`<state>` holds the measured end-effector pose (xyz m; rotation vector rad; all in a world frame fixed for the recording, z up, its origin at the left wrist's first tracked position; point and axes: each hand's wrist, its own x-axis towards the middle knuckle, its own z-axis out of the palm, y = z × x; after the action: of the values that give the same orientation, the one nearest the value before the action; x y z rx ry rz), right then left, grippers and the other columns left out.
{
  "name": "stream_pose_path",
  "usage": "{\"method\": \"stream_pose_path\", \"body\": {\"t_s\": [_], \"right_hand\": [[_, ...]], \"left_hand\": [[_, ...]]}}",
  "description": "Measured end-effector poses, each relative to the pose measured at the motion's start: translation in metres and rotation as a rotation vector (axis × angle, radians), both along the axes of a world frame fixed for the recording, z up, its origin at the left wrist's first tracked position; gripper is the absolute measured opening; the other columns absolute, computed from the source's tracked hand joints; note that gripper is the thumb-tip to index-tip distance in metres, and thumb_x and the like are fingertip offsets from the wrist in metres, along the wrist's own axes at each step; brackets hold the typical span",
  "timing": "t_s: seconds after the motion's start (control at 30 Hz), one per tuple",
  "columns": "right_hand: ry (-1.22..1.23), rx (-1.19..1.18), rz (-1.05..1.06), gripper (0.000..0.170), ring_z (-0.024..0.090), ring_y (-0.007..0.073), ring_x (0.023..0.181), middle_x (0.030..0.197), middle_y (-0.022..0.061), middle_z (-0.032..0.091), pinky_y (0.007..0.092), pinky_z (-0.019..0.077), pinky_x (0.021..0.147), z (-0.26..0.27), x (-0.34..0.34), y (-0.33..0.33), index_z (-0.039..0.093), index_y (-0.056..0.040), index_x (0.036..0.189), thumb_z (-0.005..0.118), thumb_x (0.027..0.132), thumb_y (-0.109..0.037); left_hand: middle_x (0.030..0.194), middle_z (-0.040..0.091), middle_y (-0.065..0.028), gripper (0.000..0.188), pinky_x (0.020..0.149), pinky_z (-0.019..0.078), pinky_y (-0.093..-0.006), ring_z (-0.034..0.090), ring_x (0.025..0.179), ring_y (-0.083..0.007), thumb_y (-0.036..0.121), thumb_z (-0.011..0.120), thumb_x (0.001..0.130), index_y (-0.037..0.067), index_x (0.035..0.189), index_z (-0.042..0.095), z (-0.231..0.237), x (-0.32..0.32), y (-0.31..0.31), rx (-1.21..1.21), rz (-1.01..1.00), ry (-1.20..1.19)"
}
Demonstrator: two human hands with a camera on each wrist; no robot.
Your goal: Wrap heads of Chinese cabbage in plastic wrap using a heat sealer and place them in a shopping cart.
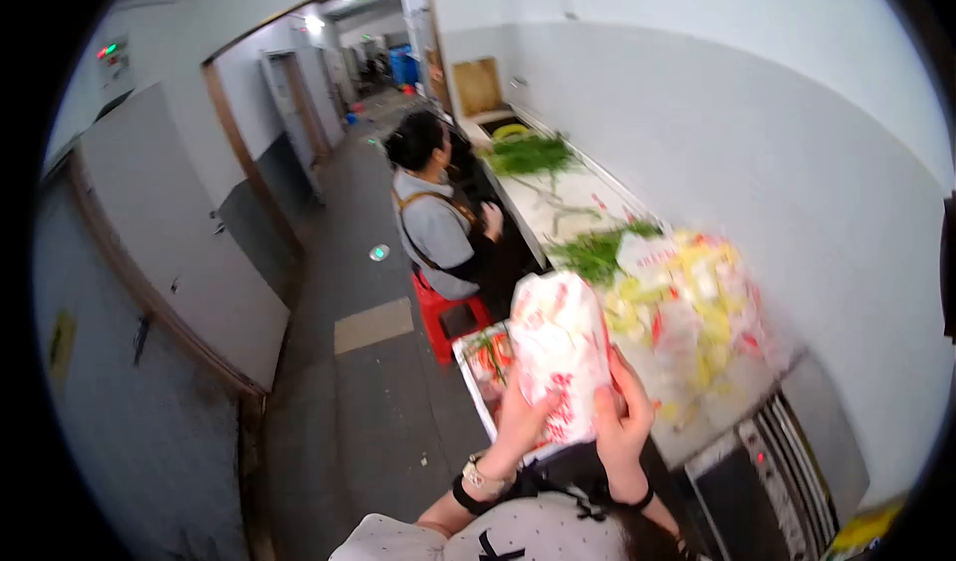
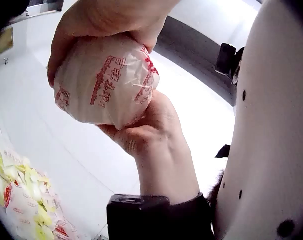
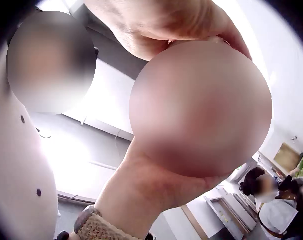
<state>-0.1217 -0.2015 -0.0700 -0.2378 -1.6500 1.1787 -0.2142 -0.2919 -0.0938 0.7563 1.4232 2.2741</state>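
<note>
A plump white parcel (image 1: 560, 352) with red lettering, wrapped in thin crinkled wrapping, is held up in front of my chest. My left hand (image 1: 524, 420) grips its near left side, thumb over the front. On the opposite side my right hand (image 1: 625, 424) holds it too, its thumb against the wrapping. In the left wrist view the printed end of the parcel (image 2: 104, 85) sits between both palms; the right wrist view blurs it. What the wrapping contains is hidden.
A white counter (image 1: 533, 208) along the wall bears green stalks (image 1: 533, 155) and a heap of pale yellow-green leaves and printed wrappers (image 1: 707, 307). A person in grey (image 1: 433, 223) sits on a red stool (image 1: 438, 322). An open box (image 1: 476, 387) lies below the parcel, beside an appliance (image 1: 762, 481).
</note>
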Motion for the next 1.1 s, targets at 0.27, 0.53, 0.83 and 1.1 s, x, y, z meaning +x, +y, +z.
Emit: {"method": "stream_pose_path", "body": {"t_s": [0.27, 0.53, 0.83, 1.1], "right_hand": [[0.055, 0.129, -0.216, 0.01, 0.064, 0.0268, 0.074, 0.095, 0.0204, 0.064, 0.0301, 0.0506, 0.063, 0.01, 0.004, 0.004, 0.055, 0.0035, 0.077, 0.064, 0.073, 0.005], [0.019, 0.07, -0.319, 0.009, 0.063, 0.0209, 0.07, 0.087, 0.016, 0.065, 0.0275, 0.0495, 0.062, 0.008, 0.016, 0.014, 0.05, 0.0014, 0.084, 0.058, 0.08, 0.003], [0.187, -0.306, -0.211, 0.006, 0.045, 0.0057, 0.067, 0.075, 0.0008, 0.049, 0.0177, 0.0376, 0.062, 0.01, 0.028, 0.052, 0.046, -0.0017, 0.087, 0.052, 0.088, -0.002], [0.193, -0.452, 0.31, 0.038, 0.046, 0.0144, 0.108, 0.117, 0.0127, 0.049, 0.0268, 0.0336, 0.093, 0.024, 0.051, 0.051, 0.041, 0.0037, 0.122, 0.051, 0.091, -0.017]], "left_hand": [[0.124, 0.045, -0.014, 0.063, 0.096, 0.0364, -0.031, 0.047, 0.112, -0.0194, 0.0, 0.056, 0.076, -0.004, 0.132, 0.027, 0.005, 0.013, 0.002, 0.065, 0.002, -0.038], [0.125, 0.044, -0.0146, 0.069, 0.094, 0.0378, -0.0311, 0.047, 0.111, -0.0199, 0.011, 0.061, 0.076, -0.004, 0.133, 0.025, 0.002, 0.018, 0.011, 0.006, -0.027, 0.01], [0.129, 0.044, -0.0141, 0.076, 0.095, 0.0412, -0.0373, 0.048, 0.115, -0.0257, 0.043, 0.055, 0.078, -0.003, 0.132, 0.029, -0.012, 0.013, 0.01, 0.108, -0.288, -0.17], [0.129, 0.043, -0.015, 0.082, 0.094, 0.0424, -0.0378, 0.048, 0.114, -0.0255, 0.043, 0.061, 0.074, -0.002, 0.133, 0.025, -0.013, 0.006, 0.009, 0.125, -0.331, -0.266]]}}
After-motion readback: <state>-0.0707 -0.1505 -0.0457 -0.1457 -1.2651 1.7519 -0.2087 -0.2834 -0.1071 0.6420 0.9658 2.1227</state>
